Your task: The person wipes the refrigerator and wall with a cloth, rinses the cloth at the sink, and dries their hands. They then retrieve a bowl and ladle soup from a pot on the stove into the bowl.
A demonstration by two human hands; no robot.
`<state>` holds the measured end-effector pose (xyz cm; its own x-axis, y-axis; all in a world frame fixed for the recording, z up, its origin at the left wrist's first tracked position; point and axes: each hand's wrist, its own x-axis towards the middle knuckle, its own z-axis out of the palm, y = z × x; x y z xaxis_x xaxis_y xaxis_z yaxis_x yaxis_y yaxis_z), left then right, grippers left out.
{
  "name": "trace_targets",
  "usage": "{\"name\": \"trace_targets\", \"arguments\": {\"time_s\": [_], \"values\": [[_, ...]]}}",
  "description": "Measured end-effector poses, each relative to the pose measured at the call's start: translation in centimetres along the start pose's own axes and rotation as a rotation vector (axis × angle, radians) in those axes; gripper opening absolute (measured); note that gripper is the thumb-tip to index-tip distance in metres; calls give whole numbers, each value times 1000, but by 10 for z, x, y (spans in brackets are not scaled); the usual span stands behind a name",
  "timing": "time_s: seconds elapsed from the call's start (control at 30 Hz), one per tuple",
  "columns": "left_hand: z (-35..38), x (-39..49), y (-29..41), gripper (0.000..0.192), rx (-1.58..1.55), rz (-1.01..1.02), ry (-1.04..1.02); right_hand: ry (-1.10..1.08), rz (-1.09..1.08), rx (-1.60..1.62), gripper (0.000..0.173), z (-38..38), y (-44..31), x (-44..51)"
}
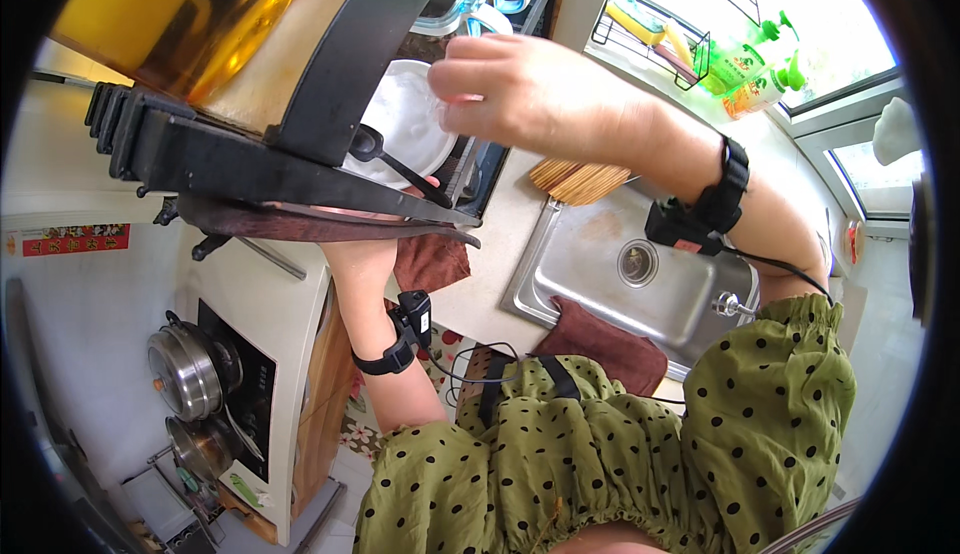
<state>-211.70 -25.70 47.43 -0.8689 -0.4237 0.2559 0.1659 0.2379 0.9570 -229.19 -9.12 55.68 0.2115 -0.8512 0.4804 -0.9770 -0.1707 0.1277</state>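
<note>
My right hand (pixel 487 88) is over the right edge of a white bowl (pixel 412 115), its fingers curled and slightly blurred. Whether it grips anything is unclear. The bowl is within a black rack (pixel 315 167), partly covered by the rack's upright. A black spoon (pixel 401 167) shows in front of the bowl, its handle slanting down to the right. From below, my left hand (pixel 361 254) reaches behind the rack's lower bar and a dark brown strip (pixel 322 225). Most of its fingers are hidden; one fingertip shows beside the spoon handle, and its grip cannot be seen.
A jug of amber liquid (pixel 217 28) stands on the rack's shelf. Blue-handled glass containers (pixel 450 6) are behind the bowl. To the right are a wooden board (pixel 581 181), a steel sink (pixel 600 254) and green pump bottles (pixel 750 66). Steel pots (pixel 187 374) occupy the cooktop (pixel 251 396).
</note>
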Motion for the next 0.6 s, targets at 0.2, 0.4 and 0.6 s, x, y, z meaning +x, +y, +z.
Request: {"name": "trace_targets", "arguments": {"time_s": [0.2, 0.4, 0.6], "values": [[-8, -1, 3, 87, 19, -8, -13, 98, -40, 24, 19, 9, 30, 0], [-5, -1, 7, 90, 180, -44, 186, 52, 43, 123, 15, 9, -2, -15], [1, 3, 7, 92, 345, 239, 22, 103, 48, 238, 16, 10, -17, -4]]}}
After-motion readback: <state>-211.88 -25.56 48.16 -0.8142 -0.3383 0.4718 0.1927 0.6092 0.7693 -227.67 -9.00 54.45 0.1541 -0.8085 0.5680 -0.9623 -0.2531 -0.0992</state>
